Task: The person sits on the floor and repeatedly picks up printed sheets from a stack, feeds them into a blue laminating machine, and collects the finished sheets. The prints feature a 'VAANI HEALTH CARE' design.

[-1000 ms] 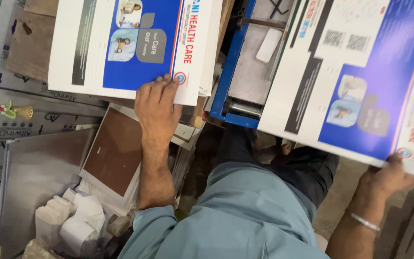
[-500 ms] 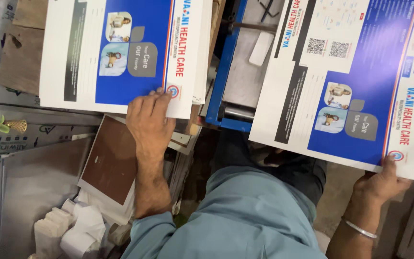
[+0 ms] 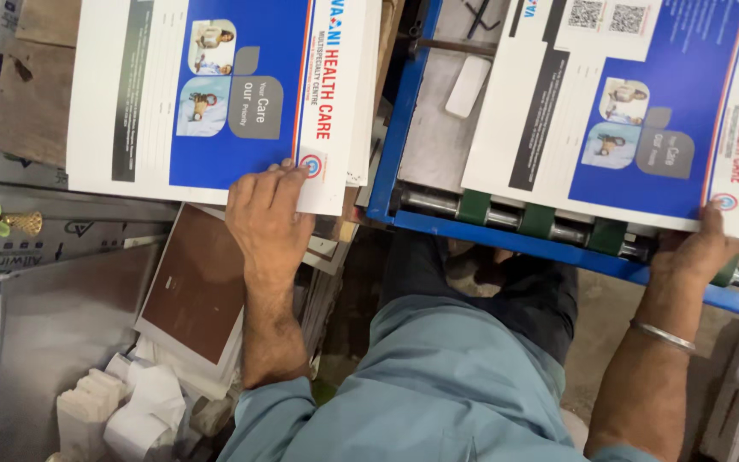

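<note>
My left hand [image 3: 268, 214] lay flat, fingers [image 3: 288, 175] spread, on the corner of a stack of printed sheets [image 3: 215, 94]. My right hand [image 3: 696, 252] pinched the near corner of a single blue-and-white sheet [image 3: 626, 103], which lay over the blue machine frame [image 3: 506, 239] and its green rollers [image 3: 536, 218].

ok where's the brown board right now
In the head view, the brown board lies low on the left, just left of the left hand, below the printed sheet stack.
</note>
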